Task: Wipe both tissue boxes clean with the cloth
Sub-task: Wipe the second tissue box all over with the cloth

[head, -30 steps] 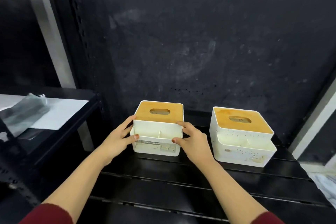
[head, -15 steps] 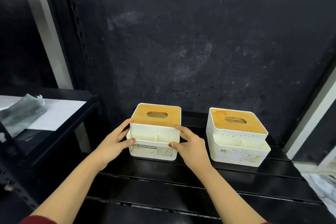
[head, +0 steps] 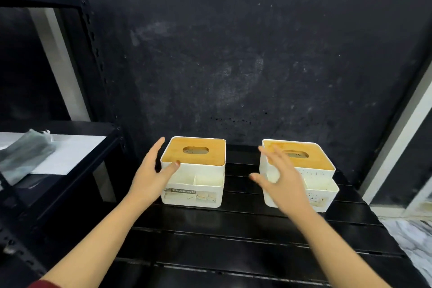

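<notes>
Looking down at the black slatted table (head: 233,248), we see two white tissue boxes side by side near its far edge, both upright against the dark wall (head: 233,54). The left tissue box (head: 194,184) has a wooden lid (head: 198,152) with an oval slot whose long axis runs left to right; its lower front steps out into small open compartments, and that labelled front faces us. The right tissue box (head: 322,184) is the same shape, turned slightly so its front angles toward our right; its lid and white walls are speckled with dark spots. A bare gap of table separates the two.

Our left hand (head: 152,175) is open, fingers straight along the left side of the left tissue box, thumb tip touching the front corner of its upper rim; it grips nothing. Our right hand (head: 280,180) hangs spread in front of the right tissue box, fingers straight and apart, blurred, holding nothing; we cannot tell whether it touches the box.

To our left stands a black metal shelf (head: 77,170) with a white sheet (head: 70,154) on it, and on that a crumpled grey item (head: 25,154) that may be a cloth or a bag; we cannot tell which. A red sleeve (head: 44,284) shows at our left forearm.
</notes>
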`<state>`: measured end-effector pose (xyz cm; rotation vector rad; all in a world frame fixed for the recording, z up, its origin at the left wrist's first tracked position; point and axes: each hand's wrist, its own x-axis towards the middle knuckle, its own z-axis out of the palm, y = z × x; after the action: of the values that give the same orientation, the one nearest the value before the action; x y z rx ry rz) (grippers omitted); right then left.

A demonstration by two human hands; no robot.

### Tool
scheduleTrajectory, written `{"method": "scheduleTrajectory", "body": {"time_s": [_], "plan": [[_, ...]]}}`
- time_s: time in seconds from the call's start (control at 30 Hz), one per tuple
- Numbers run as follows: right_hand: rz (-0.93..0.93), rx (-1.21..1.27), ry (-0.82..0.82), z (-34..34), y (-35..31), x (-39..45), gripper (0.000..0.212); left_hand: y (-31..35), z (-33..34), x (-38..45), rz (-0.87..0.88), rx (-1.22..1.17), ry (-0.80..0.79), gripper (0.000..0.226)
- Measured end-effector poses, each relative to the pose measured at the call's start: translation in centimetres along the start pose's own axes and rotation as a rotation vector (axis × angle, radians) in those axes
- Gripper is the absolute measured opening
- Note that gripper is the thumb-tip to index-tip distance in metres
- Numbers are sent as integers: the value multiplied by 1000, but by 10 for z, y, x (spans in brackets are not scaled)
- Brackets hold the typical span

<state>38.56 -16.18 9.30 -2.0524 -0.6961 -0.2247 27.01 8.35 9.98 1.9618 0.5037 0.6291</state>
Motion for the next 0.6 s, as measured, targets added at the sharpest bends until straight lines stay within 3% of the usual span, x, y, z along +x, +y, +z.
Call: {"method": "scheduleTrajectory", "body": {"time_s": [0.07, 0.17, 0.3, 0.43, 0.6], "plan": [[-34, -101, 78, -34, 13, 3, 49, 24, 19, 3, 165, 126, -27, 70], [43, -221, 123, -76, 39, 5, 44, 58, 60, 7, 309, 256, -225, 72], [255, -298, 6, -104, 75, 5, 62, 83, 119, 5, 268, 379, -452, 85], [303, -242, -116, -113, 91, -4, 64, 86, 163, -3, 209, 380, -565, 94], [286, -145, -179, -117, 101, -9, 71, 75, 186, -5, 183, 381, -574, 103]]}}
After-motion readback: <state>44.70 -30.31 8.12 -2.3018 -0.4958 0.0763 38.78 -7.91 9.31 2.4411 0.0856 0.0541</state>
